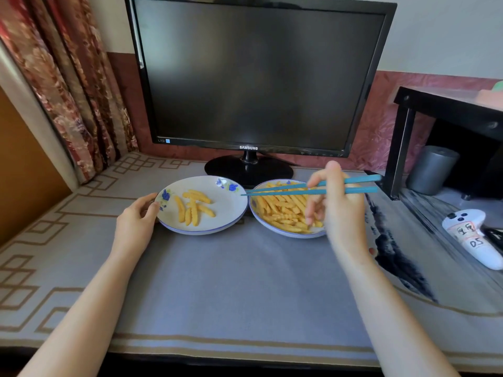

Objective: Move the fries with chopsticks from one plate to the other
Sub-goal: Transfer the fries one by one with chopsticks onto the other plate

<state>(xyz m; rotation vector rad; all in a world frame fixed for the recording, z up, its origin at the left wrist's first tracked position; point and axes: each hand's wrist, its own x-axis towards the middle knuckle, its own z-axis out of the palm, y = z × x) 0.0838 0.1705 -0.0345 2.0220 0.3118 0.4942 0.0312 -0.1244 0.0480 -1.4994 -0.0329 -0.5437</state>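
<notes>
Bare left hand (136, 219), bare right hand (340, 210); forearms (89, 303) bare to frame edge.

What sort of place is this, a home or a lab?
Most likely a room in a home: a dark computer monitor stands on a cloth-covered desk, and floral curtains hang at the left.

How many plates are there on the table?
2. The left plate, with a few fries, is held at its rim by the left hand. The right plate, piled with fries, sits beside it under the chopsticks.
</notes>
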